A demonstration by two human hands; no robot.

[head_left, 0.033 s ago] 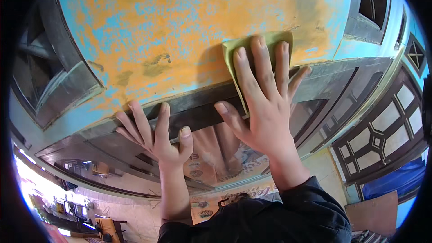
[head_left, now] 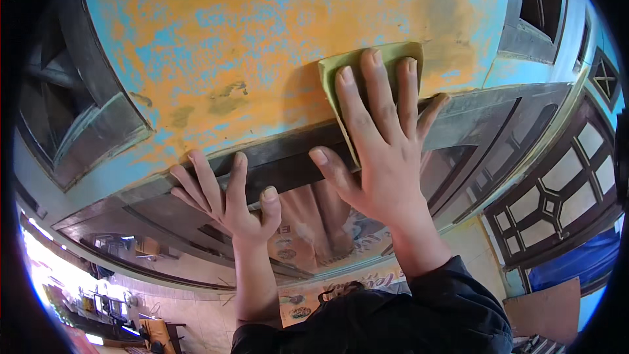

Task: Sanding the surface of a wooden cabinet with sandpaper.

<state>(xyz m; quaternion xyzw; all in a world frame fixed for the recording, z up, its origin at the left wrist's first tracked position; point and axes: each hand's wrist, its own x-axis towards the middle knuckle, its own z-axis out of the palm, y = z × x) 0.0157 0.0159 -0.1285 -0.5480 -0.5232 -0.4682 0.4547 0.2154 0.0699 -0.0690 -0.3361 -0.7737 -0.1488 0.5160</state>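
Right hand (head_left: 386, 170) lies spread, pinning olive sandpaper (head_left: 394, 60) against patchy orange-blue wall (head_left: 262, 46) over dark wooden frame (head_left: 288, 151); left hand (head_left: 242, 213) splays empty at the frame; sheet probably light, flexible, gritty, best pressed palm-flat mid-sheet.

"Is there any writing?"
"Yes: large slanted lettering on a printed, orange-toned sheet (head_left: 306, 297) at lower centre, partly covered."
"Anywhere else?"
"More lettering, faint and broken, shows in the glass pane (head_left: 308, 249) above it."
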